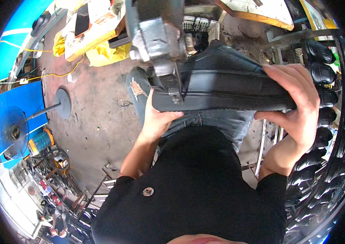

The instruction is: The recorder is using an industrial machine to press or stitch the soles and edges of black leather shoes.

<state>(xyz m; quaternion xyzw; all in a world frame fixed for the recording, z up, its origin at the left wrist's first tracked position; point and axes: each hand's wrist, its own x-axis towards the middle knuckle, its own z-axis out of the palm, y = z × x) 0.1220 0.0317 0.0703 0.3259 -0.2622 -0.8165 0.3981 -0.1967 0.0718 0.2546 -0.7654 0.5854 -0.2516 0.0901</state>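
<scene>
Between both hands stretches a black, leather-like padded piece with raised seams, possibly a cover; its exact kind I cannot tell. My left hand grips its left end, thumb along the near edge and the other fingers hidden behind. At the right end my right hand is closed on it, with fingers over the far edge and thumb below the near edge. The metal head of a machine, which looks like a sewing machine, comes down from above. Its narrow foot meets or overlaps the piece beside my left hand.
On the right a rack carries many glossy black molded items. A pale plastic crate stands beyond the machine. Far left are a wooden-edged table with yellow cloth, a standing fan and a cable.
</scene>
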